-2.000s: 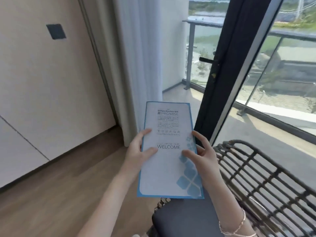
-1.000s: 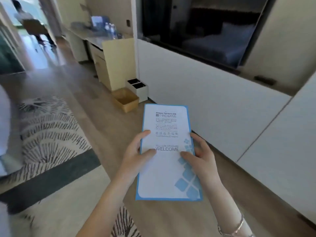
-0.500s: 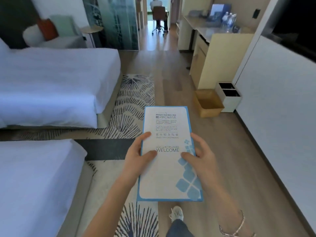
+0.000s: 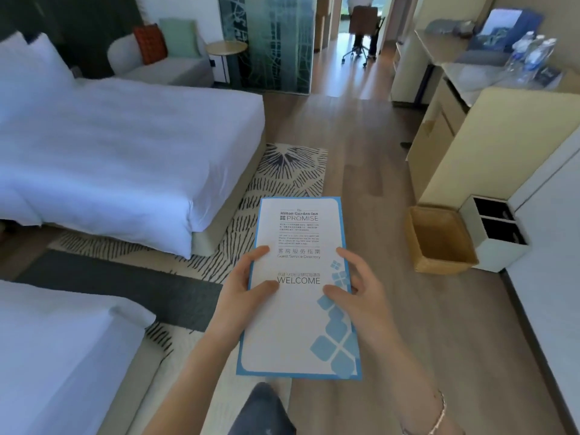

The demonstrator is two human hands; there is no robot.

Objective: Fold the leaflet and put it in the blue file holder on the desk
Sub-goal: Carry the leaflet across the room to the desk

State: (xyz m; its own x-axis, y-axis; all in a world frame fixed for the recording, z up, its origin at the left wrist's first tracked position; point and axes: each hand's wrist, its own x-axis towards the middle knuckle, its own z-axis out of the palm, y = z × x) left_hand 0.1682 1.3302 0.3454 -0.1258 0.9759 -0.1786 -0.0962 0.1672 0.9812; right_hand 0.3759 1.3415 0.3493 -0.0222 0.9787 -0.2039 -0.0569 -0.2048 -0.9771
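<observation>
A tall white leaflet (image 4: pixel 298 321) with a blue border and "WELCOME" printed on it is held flat in front of me. My left hand (image 4: pixel 241 296) grips its left edge, thumb on top. My right hand (image 4: pixel 361 296) grips the right edge the same way. The leaflet looks narrow and closed. Far off at the upper right, a blue file holder (image 4: pixel 505 29) stands on the desk (image 4: pixel 445 48), well beyond my hands.
Two white beds (image 4: pixel 125 146) fill the left side, with a patterned rug (image 4: pixel 282 180) between them and the wooden floor. A wicker basket (image 4: pixel 439 243) and a white bin (image 4: pixel 496 233) sit by the right wall. Water bottles (image 4: pixel 533 54) stand on the counter. A seated person is in the far doorway.
My view has swung from the balcony door, past the wall, round to the room and desk. Both hands keep the same hold on the leaflet.
</observation>
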